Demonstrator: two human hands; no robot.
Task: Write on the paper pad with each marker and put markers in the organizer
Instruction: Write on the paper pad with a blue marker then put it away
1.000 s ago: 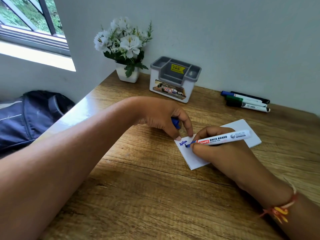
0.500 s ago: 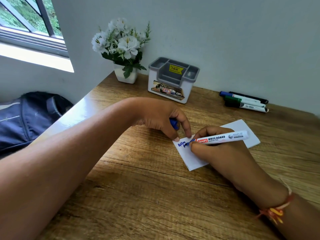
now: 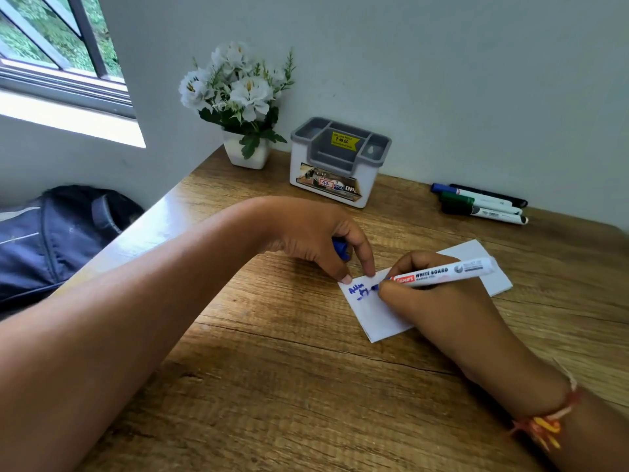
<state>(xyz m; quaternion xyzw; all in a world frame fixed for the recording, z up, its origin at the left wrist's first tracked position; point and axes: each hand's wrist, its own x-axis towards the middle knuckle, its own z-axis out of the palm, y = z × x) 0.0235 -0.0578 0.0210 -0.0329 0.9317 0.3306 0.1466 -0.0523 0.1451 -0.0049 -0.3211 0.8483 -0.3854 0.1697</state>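
Observation:
A white paper pad (image 3: 377,318) lies on the wooden desk (image 3: 289,386), with blue writing near its left corner. My right hand (image 3: 439,301) grips a blue whiteboard marker (image 3: 446,271), its tip touching the pad beside the writing. My left hand (image 3: 316,240) presses the pad's top-left corner with thumb and forefinger and holds the marker's blue cap (image 3: 341,248) in its curled fingers. The grey and white organizer (image 3: 340,161) stands by the back wall with its compartments showing nothing inside. Several more markers (image 3: 480,204) lie side by side at the back right.
A white pot of white flowers (image 3: 238,103) stands left of the organizer in the corner. The desk's left edge drops off to a dark backpack (image 3: 51,236) below. A window (image 3: 51,52) is at the upper left.
More blue writing has appeared: a second line now sits under the first word. The marker tip has moved slightly down and right on the pad. My left hand has stayed in place.

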